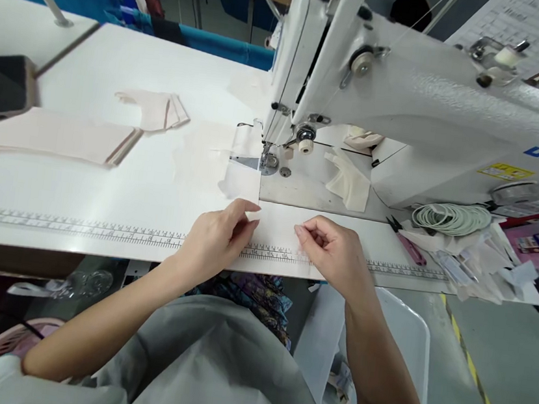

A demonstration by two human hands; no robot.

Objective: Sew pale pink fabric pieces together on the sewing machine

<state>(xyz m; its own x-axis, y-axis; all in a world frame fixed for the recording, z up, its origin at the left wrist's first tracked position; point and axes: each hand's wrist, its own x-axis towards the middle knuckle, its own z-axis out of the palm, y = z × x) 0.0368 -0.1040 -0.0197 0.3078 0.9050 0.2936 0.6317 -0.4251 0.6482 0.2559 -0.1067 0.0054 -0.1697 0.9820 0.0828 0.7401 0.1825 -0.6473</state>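
Tabletop (78, 195) edge near both hands (216, 233) (336, 253), gap between

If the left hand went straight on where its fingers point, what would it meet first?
Most likely the right hand, opposite it across the white tabletop; relative heights are hard to judge.

I count one JUKI sewing machine (440, 92), one ruler (89, 228), two fabric stacks (61, 134).
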